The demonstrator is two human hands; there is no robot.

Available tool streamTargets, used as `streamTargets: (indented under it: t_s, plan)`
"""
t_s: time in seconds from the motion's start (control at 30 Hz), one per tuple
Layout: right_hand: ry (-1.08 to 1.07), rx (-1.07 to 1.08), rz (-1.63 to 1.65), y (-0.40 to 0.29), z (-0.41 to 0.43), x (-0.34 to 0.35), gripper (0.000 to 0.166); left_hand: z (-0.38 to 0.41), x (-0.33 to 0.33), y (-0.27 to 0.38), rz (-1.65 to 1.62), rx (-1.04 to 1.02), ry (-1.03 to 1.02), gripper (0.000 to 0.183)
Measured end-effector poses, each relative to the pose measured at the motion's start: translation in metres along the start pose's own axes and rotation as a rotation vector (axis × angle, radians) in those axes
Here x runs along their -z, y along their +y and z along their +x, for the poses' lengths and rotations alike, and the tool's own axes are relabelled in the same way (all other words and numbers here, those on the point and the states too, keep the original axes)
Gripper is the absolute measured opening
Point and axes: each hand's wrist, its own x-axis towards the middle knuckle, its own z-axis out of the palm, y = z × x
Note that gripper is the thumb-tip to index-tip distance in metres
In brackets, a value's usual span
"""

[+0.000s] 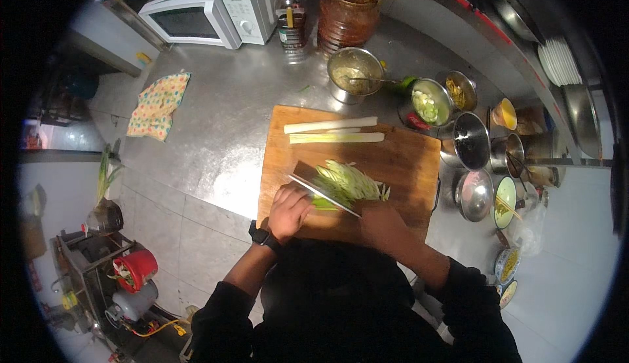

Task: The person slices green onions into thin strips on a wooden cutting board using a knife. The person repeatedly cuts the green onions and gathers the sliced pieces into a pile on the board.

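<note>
My left hand [289,211], with a dark watch at the wrist, presses the uncut green vegetable piece [325,204] onto the wooden cutting board [403,159], fingers bent beside the blade. In my right hand [383,225], which is shaded and slightly blurred, is the handle of a kitchen knife, mostly hidden by the fingers. Its blade [327,197] slants across the board, edge-on to my view. Thin pale-green vegetable slices [349,178] lie heaped just beyond the blade. Farther back on the board rest long white stalks that look like leek [331,124], side by side.
Behind the board stand a steel bowl [355,74] with a spoon, a dark bottle [291,24], a large jar [346,19] and a microwave oven [209,16]. Several bowls, including a steel bowl [474,196], line the right side. A dotted cloth [158,106] lies left on the steel counter [211,102].
</note>
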Motion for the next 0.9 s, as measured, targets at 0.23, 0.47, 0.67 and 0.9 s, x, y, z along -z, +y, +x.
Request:
streamTargets:
  t_s: [0.23,0.47,0.67,0.9]
  plan:
    - [-0.078,-0.098,0.128,-0.022,-0.012,0.007,0.018,-0.002,-0.002,0.002,-0.012,0.039,-0.035,0.019]
    - [-0.088,-0.041,0.078,-0.022,-0.010,0.025,0.019,-0.001,0.002,-0.002,-0.005,-0.004,-0.012,0.019]
    - [-0.052,-0.009,0.135,-0.017,0.016,-0.005,0.019,-0.001,0.000,-0.001,-0.030,0.001,-0.021,0.016]
    - [-0.040,0.067,0.187,-0.021,0.001,-0.004,0.019,-0.001,0.003,0.003,-0.037,-0.012,-0.011,0.017]
